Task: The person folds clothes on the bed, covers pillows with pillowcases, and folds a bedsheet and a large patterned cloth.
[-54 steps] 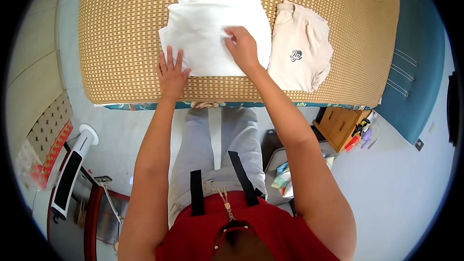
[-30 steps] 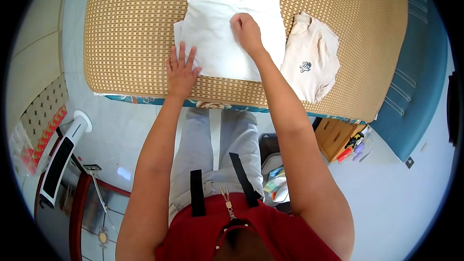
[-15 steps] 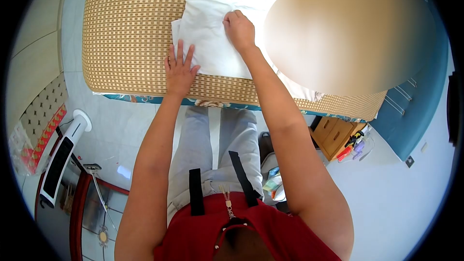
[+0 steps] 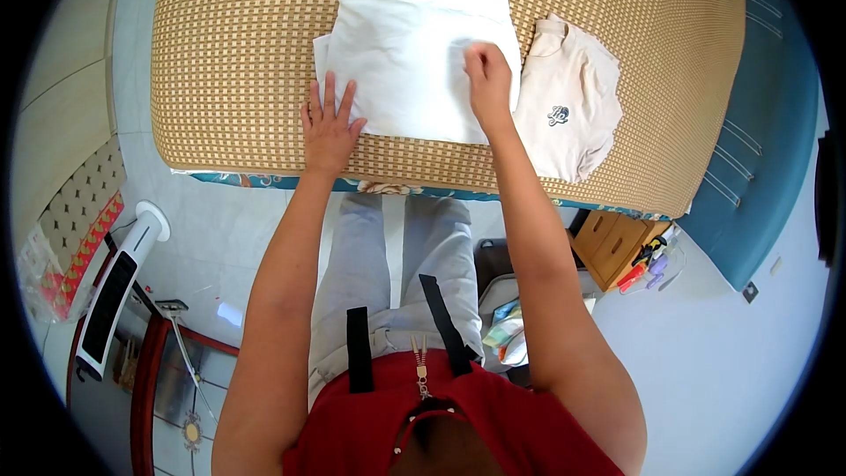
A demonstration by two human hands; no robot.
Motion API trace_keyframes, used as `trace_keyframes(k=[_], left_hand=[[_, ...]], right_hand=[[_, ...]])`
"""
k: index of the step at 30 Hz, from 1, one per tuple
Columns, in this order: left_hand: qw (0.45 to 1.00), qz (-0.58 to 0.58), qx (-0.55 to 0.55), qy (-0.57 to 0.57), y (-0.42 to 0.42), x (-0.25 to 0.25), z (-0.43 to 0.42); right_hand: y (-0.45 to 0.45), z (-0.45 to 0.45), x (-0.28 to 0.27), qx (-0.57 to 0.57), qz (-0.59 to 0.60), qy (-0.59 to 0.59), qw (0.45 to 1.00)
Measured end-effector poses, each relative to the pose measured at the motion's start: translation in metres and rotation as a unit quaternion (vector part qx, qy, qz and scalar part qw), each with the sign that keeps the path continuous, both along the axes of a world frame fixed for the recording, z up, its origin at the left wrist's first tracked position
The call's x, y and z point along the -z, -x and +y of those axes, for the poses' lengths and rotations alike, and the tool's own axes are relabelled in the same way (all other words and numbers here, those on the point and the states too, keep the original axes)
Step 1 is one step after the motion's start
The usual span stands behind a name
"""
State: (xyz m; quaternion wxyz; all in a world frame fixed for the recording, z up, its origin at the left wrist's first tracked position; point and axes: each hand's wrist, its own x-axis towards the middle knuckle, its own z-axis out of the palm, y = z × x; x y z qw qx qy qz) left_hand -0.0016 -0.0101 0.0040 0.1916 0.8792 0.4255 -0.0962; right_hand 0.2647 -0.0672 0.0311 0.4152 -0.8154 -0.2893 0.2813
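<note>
A folded white garment (image 4: pixel 397 62) lies on the woven mat of the bed (image 4: pixel 238 62). Flat at its lower left corner rests my left hand (image 4: pixel 330 137), fingers spread, partly on the cloth and partly on the mat. My right hand (image 4: pixel 490 79) is over the right part of the white cloth, its fingers curled in and slightly blurred; nothing shows in them. Whether it touches the cloth is hard to tell. Just right of the white garment is a folded beige shirt (image 4: pixel 573 97) with a small dark print.
A blue padded headboard (image 4: pixel 767 141) borders the bed on the right. Below it stands a wooden cabinet (image 4: pixel 612 247) with small items beside it. A white and black appliance (image 4: pixel 119 291) is at the lower left. A bag with colourful cloth (image 4: pixel 507 335) sits near my legs.
My right hand has moved right across the white garment, from its middle towards its right side. My left hand stays at the corner. The blurred oval over the right side is gone.
</note>
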Motion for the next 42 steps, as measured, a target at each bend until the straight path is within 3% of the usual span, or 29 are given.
trace_keyframes(k=[3,5,7,9,11,13,14,15,17,18,19,20,22,23,25,27,29,31,36,42], left_hand=[[1.000,0.020,0.001,0.003,-0.002,-0.002,-0.001],[1.000,0.020,0.004,-0.001,-0.001,-0.002,-0.001],[1.000,0.025,0.003,0.004,-0.002,-0.002,0.000],[1.000,0.026,0.003,0.006,-0.002,-0.003,0.000],[1.000,0.022,0.003,0.006,-0.003,-0.004,0.000],[1.000,0.008,0.003,0.006,-0.003,-0.002,-0.001],[1.000,0.002,0.002,0.006,-0.002,-0.002,-0.001],[1.000,0.000,0.004,0.000,-0.003,-0.001,-0.001],[1.000,-0.003,0.009,-0.010,-0.003,0.000,-0.002],[1.000,-0.001,0.011,-0.017,-0.002,0.001,-0.002],[1.000,0.000,0.014,-0.022,-0.002,0.001,-0.002],[0.999,0.000,0.018,-0.027,-0.003,0.001,-0.003],[1.000,0.008,0.018,-0.022,-0.005,-0.002,-0.003],[1.000,0.010,0.019,-0.021,-0.006,-0.003,-0.002],[0.999,-0.004,0.027,-0.034,-0.005,0.000,-0.003],[0.998,-0.005,0.036,-0.043,-0.004,-0.002,-0.005],[0.997,-0.016,0.042,-0.055,-0.006,-0.001,-0.004],[0.997,-0.020,0.048,-0.060,-0.007,-0.007,-0.005],[0.996,-0.064,0.032,-0.046,-0.012,-0.011,-0.009],[0.992,-0.093,-0.013,-0.082,-0.027,-0.025,-0.035]], right_hand=[[0.009,-0.075,-0.036,0.055,0.008,0.036,0.998],[0.014,-0.138,-0.046,0.042,-0.097,0.058,0.993],[0.024,-0.203,-0.059,0.105,-0.091,0.182,0.974],[0.039,-0.271,-0.066,0.191,-0.034,0.228,0.954],[0.057,-0.376,-0.040,0.181,-0.090,0.409,0.890],[0.067,-0.422,-0.050,0.172,0.207,0.531,0.804],[0.079,-0.460,-0.044,-0.090,0.125,0.615,0.773],[0.098,-0.505,-0.028,-0.345,0.032,0.649,0.677],[0.167,-0.568,0.017,0.069,0.121,0.595,0.792],[0.166,-0.512,-0.007,0.199,0.372,0.487,0.765],[0.162,-0.428,-0.046,0.336,0.562,0.409,0.636],[0.164,-0.435,-0.033,0.233,0.502,0.476,0.683],[0.166,-0.446,-0.005,0.024,0.345,0.594,0.726],[0.157,-0.455,0.008,-0.105,0.263,0.583,0.762],[0.128,-0.471,0.028,-0.350,0.079,0.522,0.774],[0.095,-0.377,-0.027,-0.042,0.002,0.545,0.837],[0.066,-0.311,-0.052,0.093,-0.079,0.397,0.910],[0.039,-0.274,-0.058,0.039,-0.209,0.243,0.947],[0.004,-0.229,-0.038,-0.146,-0.307,0.301,0.891],[-0.012,-0.232,-0.001,-0.133,-0.304,0.218,0.918]])
